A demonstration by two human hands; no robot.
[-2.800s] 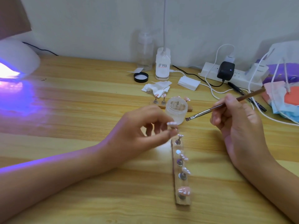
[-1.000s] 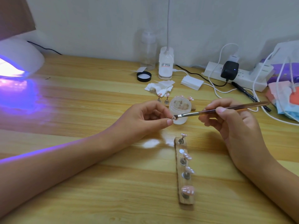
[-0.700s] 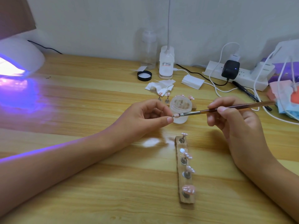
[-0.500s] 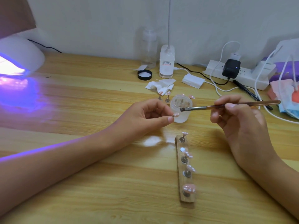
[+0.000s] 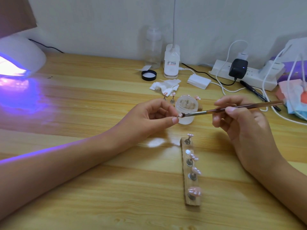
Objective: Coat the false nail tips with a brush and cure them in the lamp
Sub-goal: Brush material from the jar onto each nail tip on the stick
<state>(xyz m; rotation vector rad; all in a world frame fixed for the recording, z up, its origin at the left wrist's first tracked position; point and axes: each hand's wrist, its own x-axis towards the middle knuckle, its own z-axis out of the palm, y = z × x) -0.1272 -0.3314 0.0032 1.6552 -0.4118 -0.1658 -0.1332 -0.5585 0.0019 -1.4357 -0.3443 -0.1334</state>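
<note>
On the wooden desk (image 5: pixel 83 105), open at nine o'clock, a nail tip (image 5: pixel 179 115) is pinched by the left hand (image 5: pixel 149 118); a brush (image 5: pixel 232 109) is gripped by the right hand (image 5: pixel 245 123), its bristles touching the tip.

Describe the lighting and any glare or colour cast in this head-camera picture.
Head view: the curing lamp glows violet at far left, spilling purple glare across the table and tinting the left forearm; white reflections shine on the wood beside the nail holder strip; the frame's edges look soft.

Hands: two, left (image 5: pixel 147 117) and right (image 5: pixel 245 123) | brush (image 5: pixel 232 109): one | wooden nail strips: two, near one (image 5: pixel 191 171) at six o'clock | nail tips on near strip: four | jar (image 5: pixel 186 112): one | lamp (image 5: pixel 18 58): one, ten o'clock | bottles: two at twelve o'clock
</note>
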